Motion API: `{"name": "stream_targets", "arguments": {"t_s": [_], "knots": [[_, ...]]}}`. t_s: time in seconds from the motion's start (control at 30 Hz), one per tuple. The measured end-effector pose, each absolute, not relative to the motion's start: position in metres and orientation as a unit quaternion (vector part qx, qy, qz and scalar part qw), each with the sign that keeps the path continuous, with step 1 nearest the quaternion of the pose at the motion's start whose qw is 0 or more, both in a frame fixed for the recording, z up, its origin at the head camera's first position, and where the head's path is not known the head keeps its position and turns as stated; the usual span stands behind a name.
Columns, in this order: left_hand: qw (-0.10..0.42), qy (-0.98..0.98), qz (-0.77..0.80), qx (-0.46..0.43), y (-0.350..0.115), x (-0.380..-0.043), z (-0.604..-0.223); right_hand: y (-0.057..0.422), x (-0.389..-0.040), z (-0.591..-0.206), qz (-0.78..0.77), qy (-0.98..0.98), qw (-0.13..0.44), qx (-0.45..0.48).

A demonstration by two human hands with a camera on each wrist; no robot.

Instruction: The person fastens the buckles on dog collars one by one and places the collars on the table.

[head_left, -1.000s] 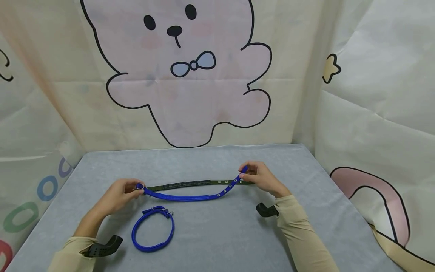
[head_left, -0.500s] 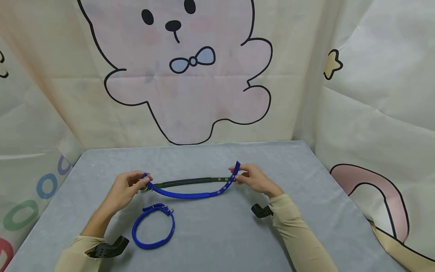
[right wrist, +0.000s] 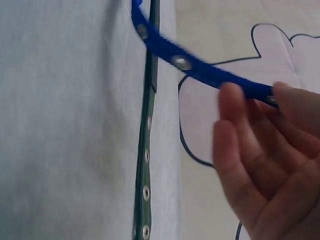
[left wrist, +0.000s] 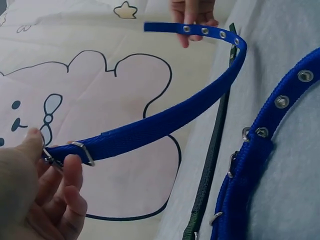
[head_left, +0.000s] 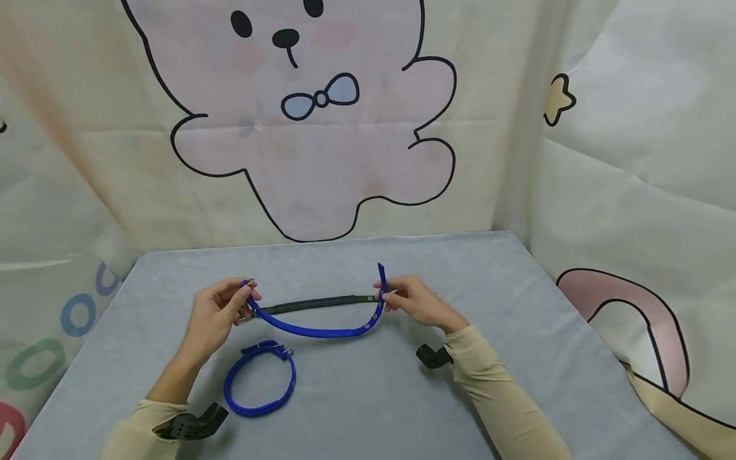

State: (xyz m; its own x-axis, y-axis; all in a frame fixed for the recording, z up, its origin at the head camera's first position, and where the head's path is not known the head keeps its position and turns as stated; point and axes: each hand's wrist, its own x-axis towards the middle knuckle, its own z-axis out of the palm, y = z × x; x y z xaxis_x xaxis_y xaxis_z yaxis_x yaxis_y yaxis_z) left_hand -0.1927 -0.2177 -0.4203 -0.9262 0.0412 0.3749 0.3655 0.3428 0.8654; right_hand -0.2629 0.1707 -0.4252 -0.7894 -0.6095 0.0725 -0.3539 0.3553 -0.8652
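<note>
A blue collar point(head_left: 322, 332) with metal eyelets hangs in a shallow curve between both hands. My left hand point(head_left: 214, 313) pinches its buckle end; the buckle and a metal loop show by the fingertips in the left wrist view. The eyelet end is pinched between thumb and fingers of my right hand point(head_left: 416, 299), its tip pointing up past them. Behind it, a dark green collar point(head_left: 313, 304) lies stretched out on the table, with eyelets along its right part. Nearer the front, a second blue collar point(head_left: 230, 377) lies buckled into a ring.
Grey cloth covers the table point(head_left: 368, 396). Printed fabric point(head_left: 322, 153) with a cartoon animal stands behind the far edge, and more fabric hangs at both sides. Black wrist mounts point(head_left: 195, 423) stick out from the sleeves.
Both hands have come closer together, the left moving right and up, the right moving left. The held blue collar sags in a deeper curve, and its tip now points upward.
</note>
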Motion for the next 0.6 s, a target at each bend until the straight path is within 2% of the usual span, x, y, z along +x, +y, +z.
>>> {"name": "stream_targets", "arguments": {"t_s": [0.2, 0.37, 0.6], "knots": [[0.168, -0.793, -0.573, -0.120, -0.210, -0.193, -0.422, 0.161, -0.260, -0.425, -0.498, 0.805, 0.105, -0.304], [0.150, -0.789, -0.581, -0.131, -0.204, -0.192, -0.425, 0.154, -0.254, -0.429, -0.505, 0.801, 0.088, -0.309], [0.134, -0.786, -0.587, -0.143, -0.196, -0.190, -0.427, 0.147, -0.251, -0.430, -0.501, 0.806, 0.103, -0.299]]}}
